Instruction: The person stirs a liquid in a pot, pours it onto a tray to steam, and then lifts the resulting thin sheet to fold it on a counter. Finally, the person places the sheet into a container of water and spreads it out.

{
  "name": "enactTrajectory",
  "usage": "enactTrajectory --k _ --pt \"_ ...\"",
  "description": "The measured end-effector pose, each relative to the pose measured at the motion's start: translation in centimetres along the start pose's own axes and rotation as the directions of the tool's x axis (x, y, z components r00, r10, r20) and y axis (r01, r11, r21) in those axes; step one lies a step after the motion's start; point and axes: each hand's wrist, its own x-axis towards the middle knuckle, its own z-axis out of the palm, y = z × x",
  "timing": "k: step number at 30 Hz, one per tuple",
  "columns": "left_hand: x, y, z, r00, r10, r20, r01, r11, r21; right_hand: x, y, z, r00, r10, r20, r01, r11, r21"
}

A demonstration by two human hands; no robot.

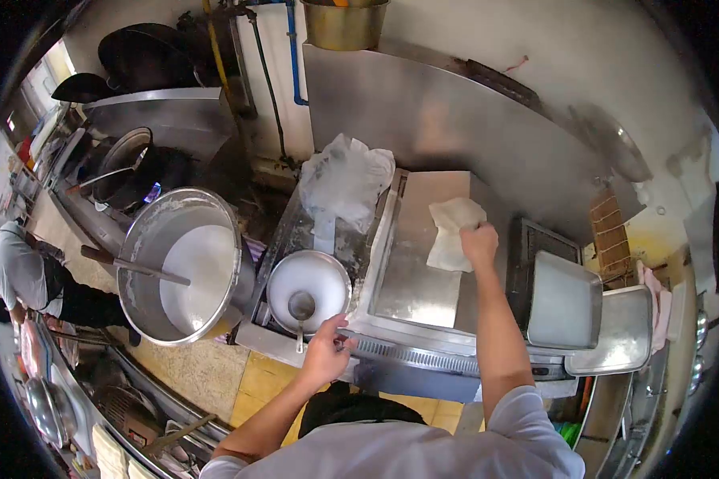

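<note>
My right hand point(479, 244) is closed on a cream-coloured cloth point(452, 231), which lies against the flat metal top point(415, 287) of the steamer-like unit. By the unit's front edge is my left hand point(327, 350), fingers loosely curved and apart, with nothing visible in it. Just left of that hand, a metal bowl point(276, 279) holds white liquid. A small ladle point(301, 306) rests in the bowl, its handle over the near rim. Behind the bowl sits a crumpled translucent plastic bag point(347, 180).
At left stands a large pot point(230, 215) of white liquid with a wooden-handled tool point(104, 257) across it. Shallow metal trays point(566, 299) are at right. Another person point(24, 267) is at far left. Woks point(148, 57) stand at the back left.
</note>
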Motion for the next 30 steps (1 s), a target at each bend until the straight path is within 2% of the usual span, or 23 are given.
enactTrajectory --k 4,7,10,16,19,22,25,27,30 --pt "1.1 -0.6 -0.4 1.000 -0.010 0.022 0.010 1.000 -0.018 0.3 -0.3 2.2 0.998 0.030 -0.059 -0.030 1.000 0.008" --pt "1.7 -0.3 -0.8 1.000 -0.005 0.023 0.005 1.000 -0.001 -0.1 -0.4 2.7 0.999 0.005 -0.051 -0.007 1.000 -0.024" --pt "2.3 -0.2 -1.1 1.000 0.013 0.027 -0.014 0.999 0.034 0.3 0.0 3.5 0.998 0.055 -0.022 -0.055 0.998 -0.020" --pt "3.1 -0.4 -1.0 0.999 0.017 0.049 -0.019 0.999 0.037 -0.3 1.3 4.3 0.999 0.003 -0.038 -0.004 1.000 -0.008" --pt "3.5 -0.1 -0.8 0.997 0.037 0.065 -0.040 0.998 0.043 -0.6 1.0 3.9 1.000 0.002 -0.003 -0.002 1.000 -0.008" --pt "3.7 -0.2 -0.3 0.995 0.084 0.061 -0.087 0.995 0.042 -0.5 0.7 3.8 0.994 0.064 0.091 -0.062 0.998 -0.033" --pt "3.9 -0.2 0.3 0.993 0.084 0.080 -0.085 0.996 0.021 0.5 1.3 4.7 0.988 0.050 0.146 -0.045 0.998 -0.037" --pt "4.1 0.6 0.4 0.992 0.091 0.089 -0.092 0.996 0.015 1.1 1.9 5.3 0.990 0.028 0.135 -0.023 0.999 -0.037" --pt "3.6 1.6 0.1 0.989 0.127 0.070 -0.129 0.992 0.015 2.2 4.5 7.6 0.995 -0.052 0.080 0.047 0.997 0.058"
